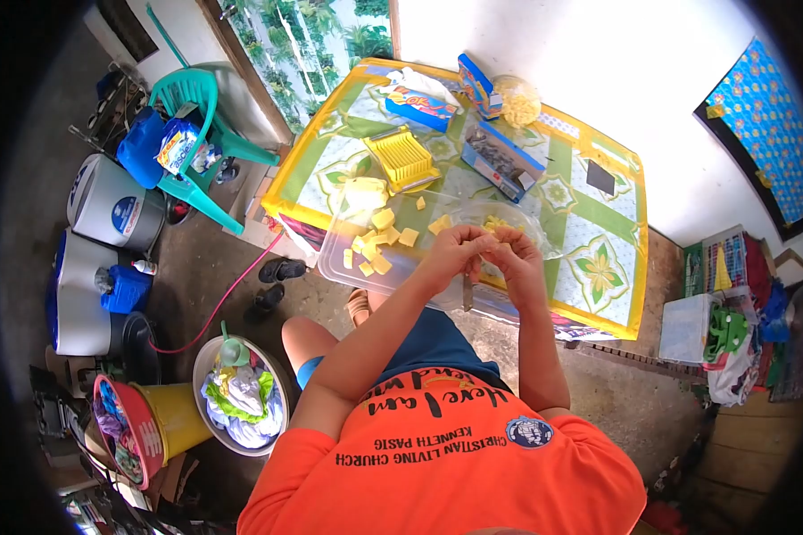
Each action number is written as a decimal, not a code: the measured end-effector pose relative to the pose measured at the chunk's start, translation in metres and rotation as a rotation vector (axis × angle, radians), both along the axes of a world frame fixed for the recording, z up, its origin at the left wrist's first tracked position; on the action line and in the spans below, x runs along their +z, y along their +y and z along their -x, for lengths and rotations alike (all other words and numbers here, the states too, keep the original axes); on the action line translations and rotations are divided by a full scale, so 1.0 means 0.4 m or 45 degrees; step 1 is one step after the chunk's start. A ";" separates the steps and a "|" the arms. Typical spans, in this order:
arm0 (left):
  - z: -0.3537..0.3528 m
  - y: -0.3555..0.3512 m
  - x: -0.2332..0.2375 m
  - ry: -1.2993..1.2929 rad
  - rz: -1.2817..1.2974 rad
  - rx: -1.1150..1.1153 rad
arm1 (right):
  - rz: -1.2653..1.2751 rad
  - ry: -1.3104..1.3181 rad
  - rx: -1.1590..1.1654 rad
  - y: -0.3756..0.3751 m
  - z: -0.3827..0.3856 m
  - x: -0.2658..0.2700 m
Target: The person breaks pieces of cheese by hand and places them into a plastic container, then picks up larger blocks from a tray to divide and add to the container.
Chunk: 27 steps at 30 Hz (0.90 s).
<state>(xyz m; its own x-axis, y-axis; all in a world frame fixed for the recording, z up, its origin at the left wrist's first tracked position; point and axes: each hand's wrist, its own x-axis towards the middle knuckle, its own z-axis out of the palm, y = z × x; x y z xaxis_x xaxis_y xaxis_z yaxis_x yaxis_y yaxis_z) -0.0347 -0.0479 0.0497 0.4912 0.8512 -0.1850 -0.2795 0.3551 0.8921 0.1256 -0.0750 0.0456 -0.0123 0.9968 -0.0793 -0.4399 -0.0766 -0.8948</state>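
My left hand (459, 250) and my right hand (513, 256) meet at the near edge of the table, fingers closed and fingertips together. A knife (467, 292) points down below my left hand; which hand grips it is unclear. Whatever small piece lies between my fingertips is hidden. Beneath and behind my hands is a clear bowl (547, 234) with small yellow pieces. To the left, yellow chunks (380, 239) lie on a translucent plastic lid or tray (335, 241), beside a larger pale yellow block (365, 193).
On the patterned table (598, 272) are a yellow slotted rack (401, 159), a blue box (501, 160), another box (419, 107), a container of yellow pieces (517, 100) and a dark flat object (600, 177). A green chair (187, 89) and a laundry basin (241, 397) stand left.
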 end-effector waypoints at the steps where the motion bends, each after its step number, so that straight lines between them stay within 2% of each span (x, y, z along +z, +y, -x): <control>1: -0.004 0.006 0.001 -0.037 0.031 -0.018 | -0.006 0.048 0.000 0.000 -0.005 0.005; 6: -0.054 0.042 0.000 0.051 0.099 -0.005 | 0.033 0.127 -0.021 0.017 -0.054 0.013; 12: -0.117 0.116 -0.066 0.268 -0.077 0.099 | 0.054 -0.224 -0.205 0.080 -0.125 -0.065; 18: -0.123 0.140 -0.080 0.288 -0.058 0.115 | 0.116 -0.540 -0.084 0.103 -0.158 -0.086; 21: -0.119 0.139 -0.080 0.351 -0.036 0.127 | 0.125 -0.551 -0.070 0.111 -0.156 -0.093; 24: -0.111 0.132 -0.075 0.364 -0.029 0.145 | 0.149 -0.293 -0.166 0.113 -0.140 -0.083; 27: -0.104 0.125 -0.076 0.351 -0.025 0.153 | 0.168 0.205 -0.109 0.111 -0.138 -0.081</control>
<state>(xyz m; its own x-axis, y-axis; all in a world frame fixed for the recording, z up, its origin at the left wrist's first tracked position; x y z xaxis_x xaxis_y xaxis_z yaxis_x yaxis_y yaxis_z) 0.0071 0.0019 0.0192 0.3206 0.9049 -0.2801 -0.0649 0.3160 0.9465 0.1806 -0.0308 0.0134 0.0491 0.9758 -0.2129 -0.5861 -0.1445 -0.7973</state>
